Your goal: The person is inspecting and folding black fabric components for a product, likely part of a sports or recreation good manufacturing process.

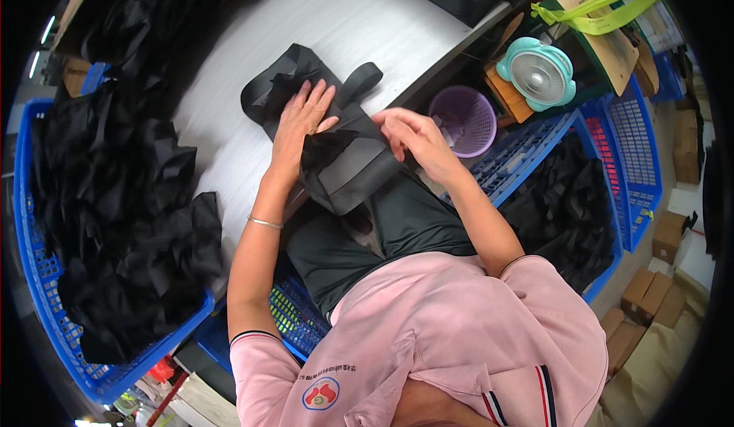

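A black fabric bag (355,168) lies partly folded at the near edge of the white table and hangs over it toward my lap. One dark strap loop (359,81) sticks up from its far right side. My left hand (304,121) rests flat on the cloth, fingers stretched out and pressing it to the tabletop. At the bag's right edge, my right hand (413,138) is closed, its fingers bent in close to the fabric. Whatever its fingertips pinch, if anything, is hidden.
On the left, a blue crate (34,274) overflows with black cloth (130,220). A purple basket (464,121) and a turquoise fan (537,75) stand to the right. Below them another blue crate (527,159) holds black pieces. Cardboard boxes (650,295) sit farther right.
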